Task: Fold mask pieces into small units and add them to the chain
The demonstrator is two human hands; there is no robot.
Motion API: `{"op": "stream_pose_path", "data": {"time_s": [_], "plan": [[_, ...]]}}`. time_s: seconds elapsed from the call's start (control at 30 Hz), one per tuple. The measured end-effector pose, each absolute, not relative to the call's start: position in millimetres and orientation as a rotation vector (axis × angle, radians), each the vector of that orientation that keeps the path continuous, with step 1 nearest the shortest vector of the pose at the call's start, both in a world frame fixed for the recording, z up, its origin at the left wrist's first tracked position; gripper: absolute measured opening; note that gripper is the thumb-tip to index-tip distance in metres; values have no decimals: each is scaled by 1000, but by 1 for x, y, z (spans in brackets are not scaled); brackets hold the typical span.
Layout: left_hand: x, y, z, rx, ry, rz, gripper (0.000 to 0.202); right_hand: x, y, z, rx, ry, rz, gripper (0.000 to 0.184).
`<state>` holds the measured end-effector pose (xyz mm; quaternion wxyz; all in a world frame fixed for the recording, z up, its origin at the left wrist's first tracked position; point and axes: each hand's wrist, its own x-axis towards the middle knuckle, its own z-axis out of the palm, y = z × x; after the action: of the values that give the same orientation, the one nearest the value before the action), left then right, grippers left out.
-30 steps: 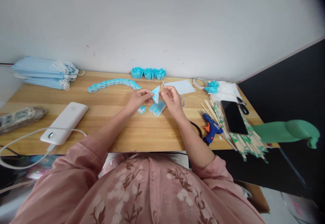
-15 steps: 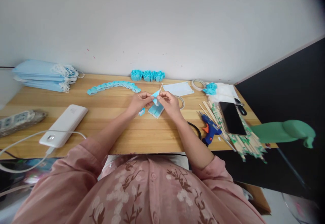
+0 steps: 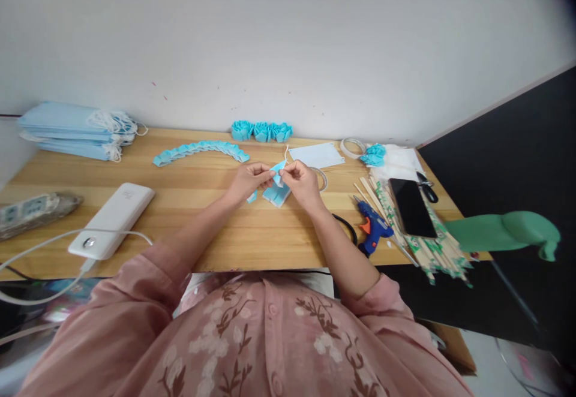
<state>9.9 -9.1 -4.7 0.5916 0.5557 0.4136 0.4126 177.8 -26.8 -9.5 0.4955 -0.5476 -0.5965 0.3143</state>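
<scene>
Between my two hands, above the middle of the table, is a small folded piece of blue face mask (image 3: 278,170) with a white underside. My left hand (image 3: 250,180) pinches its left side. My right hand (image 3: 299,181) pinches its right side, close to the left fingertips. Beneath them lies a blue pleated mask piece (image 3: 276,194), and a small blue scrap (image 3: 252,197) rests by my left hand. A flat mask (image 3: 317,155) lies just beyond my right hand, near a tape roll (image 3: 321,179) partly hidden by that hand.
Blue folded flowers (image 3: 261,131) stand by the wall, with a curved folded strip (image 3: 200,149) left of them. A mask stack (image 3: 76,130) and power bank (image 3: 112,220) lie left. At right are a glue gun (image 3: 372,226), wrapped chopsticks (image 3: 438,256) and a phone (image 3: 411,207).
Both hands stay nearly in place, still pinching the mask piece. The piece has turned slightly between the fingertips, and the camera view has shifted a little.
</scene>
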Motion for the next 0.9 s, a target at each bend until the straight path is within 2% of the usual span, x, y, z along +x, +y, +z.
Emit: {"op": "stream_pose_path", "data": {"time_s": [0.3,0.53,0.9], "plan": [[10,-10,-3,1288,946,970,38,177,-29,-9,-1311,-1493,701,14],[9,-6,-5,1218,966,1121,37,177,-31,-4,-1212,-1466,773,24],[11,-6,-7,1208,932,1128,39,173,-27,-13,-1262,-1541,753,15]]}}
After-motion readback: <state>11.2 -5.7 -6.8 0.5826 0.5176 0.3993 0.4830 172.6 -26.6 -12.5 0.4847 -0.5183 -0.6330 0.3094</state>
